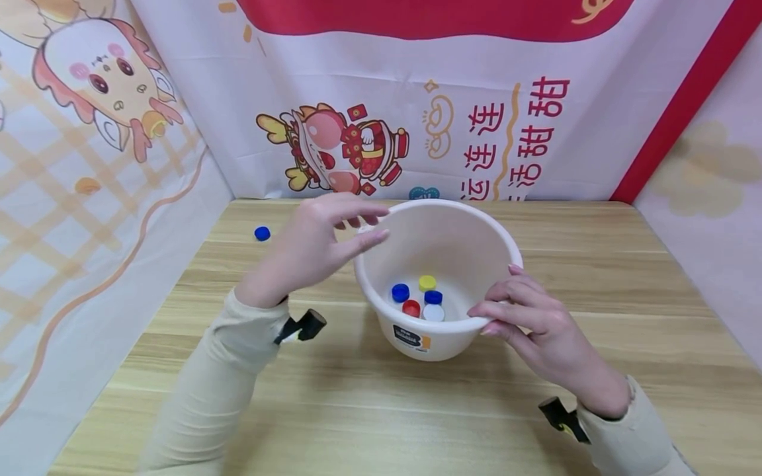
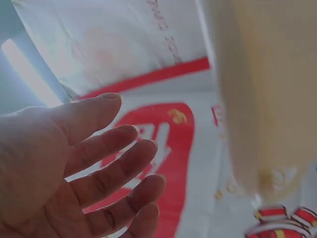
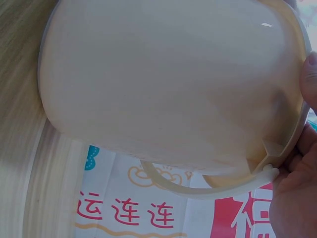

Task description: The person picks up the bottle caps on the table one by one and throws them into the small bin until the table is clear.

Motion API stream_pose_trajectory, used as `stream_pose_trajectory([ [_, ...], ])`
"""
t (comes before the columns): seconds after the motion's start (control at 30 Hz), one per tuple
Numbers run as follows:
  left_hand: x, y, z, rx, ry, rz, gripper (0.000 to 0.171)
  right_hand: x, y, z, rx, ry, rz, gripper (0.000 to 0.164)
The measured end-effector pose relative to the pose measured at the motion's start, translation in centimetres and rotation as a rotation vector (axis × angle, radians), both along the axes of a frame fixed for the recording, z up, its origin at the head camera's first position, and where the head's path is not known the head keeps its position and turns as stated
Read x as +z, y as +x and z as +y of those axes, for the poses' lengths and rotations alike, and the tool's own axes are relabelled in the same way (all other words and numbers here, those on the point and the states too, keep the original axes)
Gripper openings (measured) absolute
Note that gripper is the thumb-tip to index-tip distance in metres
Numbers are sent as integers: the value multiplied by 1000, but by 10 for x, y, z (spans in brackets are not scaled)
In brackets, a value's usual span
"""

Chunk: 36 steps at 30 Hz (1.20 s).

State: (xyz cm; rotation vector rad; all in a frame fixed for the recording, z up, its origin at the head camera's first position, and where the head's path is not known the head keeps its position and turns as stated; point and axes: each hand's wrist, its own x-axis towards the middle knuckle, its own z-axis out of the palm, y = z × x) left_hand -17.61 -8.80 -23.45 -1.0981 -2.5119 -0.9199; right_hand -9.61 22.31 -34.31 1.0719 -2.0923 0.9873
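Note:
A white plastic bucket [image 1: 440, 215] stands on the table, with several bottle caps inside: a yellow cap [image 1: 427, 283], a red cap [image 1: 411, 308], a white cap [image 1: 433, 313] and two blue ones, among them a blue cap [image 1: 400, 292]. My right hand [image 1: 538, 324] grips the bucket's right rim, thumb outside and fingers over the edge. In the right wrist view the bucket's pale wall [image 3: 163, 89] fills most of the picture. Beside the left rim hovers my left hand [image 1: 327, 235], holding nothing. Its extended fingers [image 2: 114, 173] stand apart from the bucket in the left wrist view.
Another blue cap [image 1: 262, 233] lies on the wooden table [image 1: 333, 423] at the back left, beyond my left wrist. The bucket's handle [image 3: 198, 191] hangs on its outer side. Printed cloth [image 1: 417, 73] walls in the table's back and sides.

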Motion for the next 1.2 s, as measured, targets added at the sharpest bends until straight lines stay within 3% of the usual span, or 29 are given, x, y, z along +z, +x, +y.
stream_pose_trajectory([
  [0.13,-17,-29,-24,112,-14,-107,30,0,0,0,-3,3,-3,32],
  [0.3,-51,-71,-62,247,-39,-245,31,0,-1,0,-3,5,-10,33],
  [0.4,-71,-89,-81,301,-44,-305,32,1,-2,0,3,2,-3,33],
  [0.83,-155,-143,-146,434,-142,-556,59,1,-2,-2,5,9,-26,31],
  [1.03,-177,-163,-156,441,-207,-646,70,1,-2,-2,-2,11,-31,32],
  [1.2,-183,-174,-153,440,-268,-663,69,1,-2,-2,10,-7,-7,31],
])
